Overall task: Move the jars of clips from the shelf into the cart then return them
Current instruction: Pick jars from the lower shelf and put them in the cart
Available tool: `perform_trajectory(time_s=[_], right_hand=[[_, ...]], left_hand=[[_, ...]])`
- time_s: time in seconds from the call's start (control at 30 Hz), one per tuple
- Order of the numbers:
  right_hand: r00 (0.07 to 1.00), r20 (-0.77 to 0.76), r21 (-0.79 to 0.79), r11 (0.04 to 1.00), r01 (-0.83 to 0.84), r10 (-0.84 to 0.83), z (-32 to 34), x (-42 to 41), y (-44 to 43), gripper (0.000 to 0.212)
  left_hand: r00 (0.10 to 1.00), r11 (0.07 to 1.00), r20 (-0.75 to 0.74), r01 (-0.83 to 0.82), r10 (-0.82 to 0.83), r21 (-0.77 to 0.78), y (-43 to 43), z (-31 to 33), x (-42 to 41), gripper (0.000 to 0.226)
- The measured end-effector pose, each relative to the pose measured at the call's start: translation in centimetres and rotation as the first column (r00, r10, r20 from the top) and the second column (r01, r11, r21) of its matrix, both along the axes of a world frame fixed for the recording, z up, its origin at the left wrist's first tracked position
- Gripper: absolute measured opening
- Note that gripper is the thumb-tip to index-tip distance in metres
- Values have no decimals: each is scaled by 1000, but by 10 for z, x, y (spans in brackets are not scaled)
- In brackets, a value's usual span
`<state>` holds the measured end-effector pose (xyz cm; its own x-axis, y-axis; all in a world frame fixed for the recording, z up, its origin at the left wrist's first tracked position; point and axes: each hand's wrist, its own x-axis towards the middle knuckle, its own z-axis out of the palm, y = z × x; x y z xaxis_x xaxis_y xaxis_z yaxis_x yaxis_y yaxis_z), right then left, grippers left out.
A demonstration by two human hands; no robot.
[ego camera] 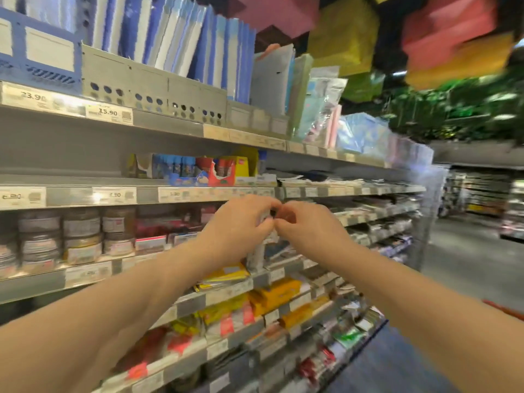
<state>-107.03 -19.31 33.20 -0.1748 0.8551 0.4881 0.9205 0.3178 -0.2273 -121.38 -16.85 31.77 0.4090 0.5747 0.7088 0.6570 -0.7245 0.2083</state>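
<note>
Both hands are out in front of the shelf (34, 287), meeting at the fingertips. The left hand (241, 222) and right hand (307, 226) have fingers curled in toward each other around a small dark spot. With the blur, it cannot be told whether they pinch something there. Neither hand holds a jar.

The jars of clips (82, 236) sit at far left on the shelf, stacked in two layers, well apart from both hands.

Risks:
- The jars are stacked, so pulling a lower one forward could tip the one on top off the shelf edge.
- The shelf board above sits close over the top layer, so there is little room to lift and the jars likely have to slide out forward.
- The hands are off to the right, so the reach has to swing back left. The left forearm crosses low over the yellow packs (226, 275) and could drag them off.
- The jars look smooth, so a hasty one-hand grab could slip.
- The cart is not clearly in view. A red strip (504, 312) at the right edge may be its rim, so placing a jar without turning the head risks a miss.

Around: blue folders (170, 38) stand on the top shelf, and coloured boxes (221, 171) sit one level above the jars. Price labels (113, 195) run along the rails. Open aisle floor (467, 265) lies to the right.
</note>
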Motion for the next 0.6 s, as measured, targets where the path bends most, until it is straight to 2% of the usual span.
perform_trajectory(time_s=[0.2,0.4,0.6], right_hand=[[976,-6,-16,976,218,-218,-16,138,-81,22],[887,4,-99,882,460,-462,-42,288,-161,34],[772,-12,-179,761,623,-635,-93,424,-241,18]], left_hand=[[963,965,-74,259,-261,-37,-45,-10,145,35],[890,891,-67,443,-450,-99,-93,-34,315,28],[766,767,-90,618,-637,-174,-152,-85,472,31]])
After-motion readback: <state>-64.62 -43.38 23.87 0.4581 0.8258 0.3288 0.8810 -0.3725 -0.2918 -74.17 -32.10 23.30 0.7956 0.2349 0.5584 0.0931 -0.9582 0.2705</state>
